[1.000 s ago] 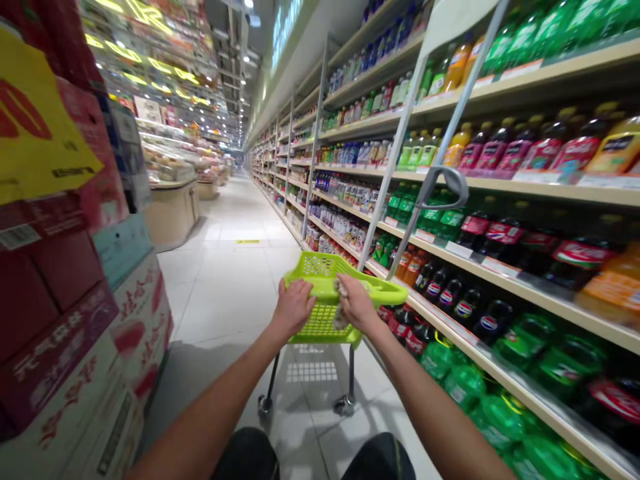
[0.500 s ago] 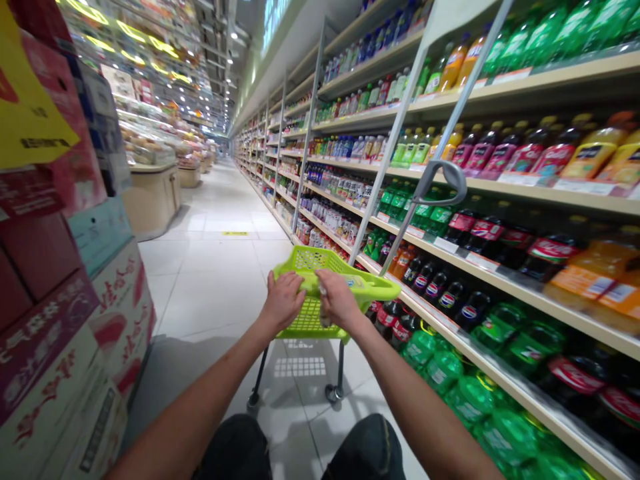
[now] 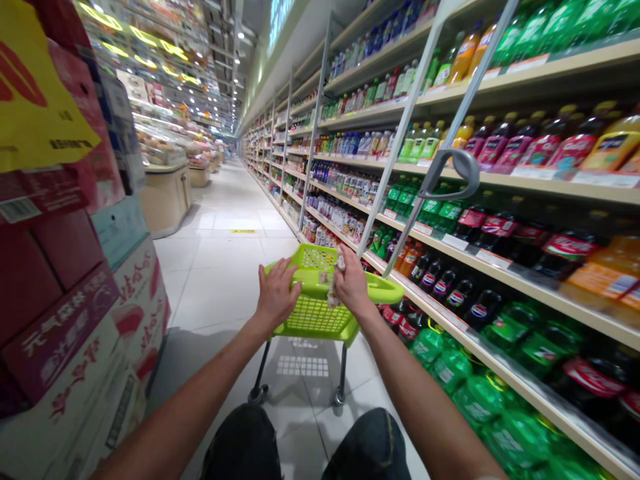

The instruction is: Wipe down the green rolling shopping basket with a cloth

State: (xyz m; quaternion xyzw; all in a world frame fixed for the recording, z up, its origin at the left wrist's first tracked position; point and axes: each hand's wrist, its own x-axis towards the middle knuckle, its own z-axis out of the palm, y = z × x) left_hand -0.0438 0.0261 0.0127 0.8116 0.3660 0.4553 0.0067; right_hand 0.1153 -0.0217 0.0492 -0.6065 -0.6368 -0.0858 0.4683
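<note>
A lime-green wheeled shopping basket (image 3: pixel 316 313) stands in the aisle right ahead of me. My left hand (image 3: pixel 275 291) rests on its near left rim with the fingers curled over the edge. My right hand (image 3: pixel 352 284) grips the near right rim and also pinches a small crumpled white cloth or paper (image 3: pixel 336 279). The basket's grey pull handle (image 3: pixel 457 175) sticks up to the right, in front of the drink shelves. My knees in dark jeans show at the bottom.
Long shelves of soft-drink bottles (image 3: pixel 480 220) line the right side, close to the basket. Stacked red and white cartons (image 3: pixel 75 320) with a yellow sign crowd the left. The tiled aisle floor (image 3: pixel 225 247) runs straight ahead; a display counter (image 3: pixel 165 193) stands further left.
The basket has rolled a little forward along the aisle with both hands on its rim. My left fingers have shifted on the edge, and the view swung slightly.
</note>
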